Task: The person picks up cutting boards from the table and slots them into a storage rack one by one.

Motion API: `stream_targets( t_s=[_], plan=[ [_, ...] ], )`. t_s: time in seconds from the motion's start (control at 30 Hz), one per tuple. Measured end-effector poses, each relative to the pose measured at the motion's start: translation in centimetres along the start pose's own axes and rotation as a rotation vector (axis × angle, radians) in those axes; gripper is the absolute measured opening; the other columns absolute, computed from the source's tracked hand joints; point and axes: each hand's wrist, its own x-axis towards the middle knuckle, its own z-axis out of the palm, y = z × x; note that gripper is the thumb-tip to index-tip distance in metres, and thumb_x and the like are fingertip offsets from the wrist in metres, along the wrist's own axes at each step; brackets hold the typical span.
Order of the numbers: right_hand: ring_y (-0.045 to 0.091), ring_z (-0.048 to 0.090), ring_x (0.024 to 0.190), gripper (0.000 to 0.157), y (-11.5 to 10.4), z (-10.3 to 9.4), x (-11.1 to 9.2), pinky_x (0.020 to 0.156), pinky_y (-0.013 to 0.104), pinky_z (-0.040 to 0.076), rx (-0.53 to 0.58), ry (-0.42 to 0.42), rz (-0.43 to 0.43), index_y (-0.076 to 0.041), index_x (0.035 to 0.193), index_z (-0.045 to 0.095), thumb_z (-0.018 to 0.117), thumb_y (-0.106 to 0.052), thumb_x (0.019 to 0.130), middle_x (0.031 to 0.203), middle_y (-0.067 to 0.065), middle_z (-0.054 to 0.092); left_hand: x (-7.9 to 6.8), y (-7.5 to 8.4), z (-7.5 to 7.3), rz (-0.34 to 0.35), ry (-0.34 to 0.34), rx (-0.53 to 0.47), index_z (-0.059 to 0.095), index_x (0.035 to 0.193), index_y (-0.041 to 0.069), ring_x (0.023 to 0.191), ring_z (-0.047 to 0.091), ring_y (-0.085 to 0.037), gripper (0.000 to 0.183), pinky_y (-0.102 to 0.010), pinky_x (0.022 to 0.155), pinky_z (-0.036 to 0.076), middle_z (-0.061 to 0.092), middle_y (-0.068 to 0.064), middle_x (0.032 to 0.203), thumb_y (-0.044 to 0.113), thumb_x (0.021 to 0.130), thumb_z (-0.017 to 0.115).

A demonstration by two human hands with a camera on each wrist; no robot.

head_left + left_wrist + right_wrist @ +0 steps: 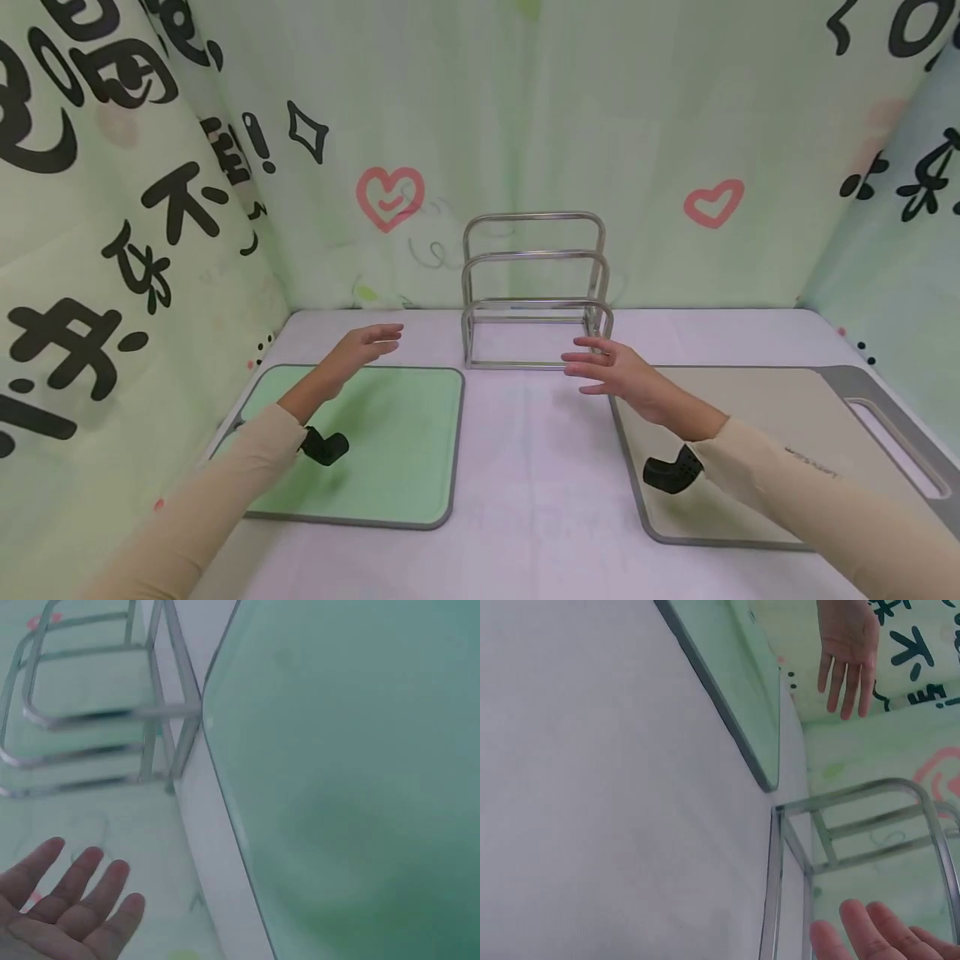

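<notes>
My left hand [358,354] hovers over the far part of a green cutting board [390,450], fingers extended and holding nothing. Its spread fingers [97,900] show in the left wrist view. My right hand [618,379] is raised near the far left corner of a beige cutting board [750,400] with a grey rim and a handle slot. The fingers are apart and hold nothing. Between the two hands, toward the back, stands a metal rack [534,304] with three upright loops. In the head view the right fingertips overlap the rack's front right corner.
A pale cloth-covered table [517,483] lies under everything. Printed curtains [637,125] close it in at the back and both sides. Black wrist mounts [326,447] hang below each forearm, over the boards.
</notes>
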Motion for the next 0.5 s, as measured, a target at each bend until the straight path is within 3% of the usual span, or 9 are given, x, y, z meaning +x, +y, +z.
stream_targets(
  t_s=[0.1, 0.27, 0.5],
  plan=[
    [0.023, 0.053, 0.125, 0.071, -0.1, 1.5, 1.1, 0.102, 0.045, 0.044, 0.042, -0.047, 0.024, 0.001, 0.146, 0.021, 0.058, -0.028, 0.093, 0.146, 0.025, 0.037, -0.6, -0.6, -1.7, -0.066, -0.008, 0.006, 0.032, 0.145, 0.003, 0.139, 0.031, -0.037, 0.053, -0.052, 0.114, 0.024, 0.031, -0.019, 0.152, 0.025, 0.099, 0.044],
    [0.018, 0.057, 0.120, 0.069, -0.3, 4.1, 2.5, 0.102, 0.045, 0.045, 0.075, -0.110, 0.031, 0.003, 0.145, 0.023, 0.059, -0.025, 0.093, 0.146, 0.025, 0.038, -1.9, -1.9, -4.4, -0.163, -0.011, 0.037, 0.027, 0.147, 0.000, 0.138, 0.029, -0.041, 0.054, -0.054, 0.114, 0.023, 0.026, -0.025, 0.152, 0.025, 0.101, 0.040],
    [0.024, 0.057, 0.120, 0.069, -0.6, 7.6, 4.1, 0.097, 0.043, 0.049, 0.072, -0.157, 0.056, 0.004, 0.143, 0.028, 0.064, -0.020, 0.089, 0.140, 0.024, 0.046, -3.8, -3.7, -7.2, -0.302, 0.021, 0.090, 0.019, 0.148, -0.003, 0.138, 0.027, -0.043, 0.058, -0.055, 0.113, 0.024, 0.022, -0.027, 0.152, 0.027, 0.101, 0.036]
  ],
)
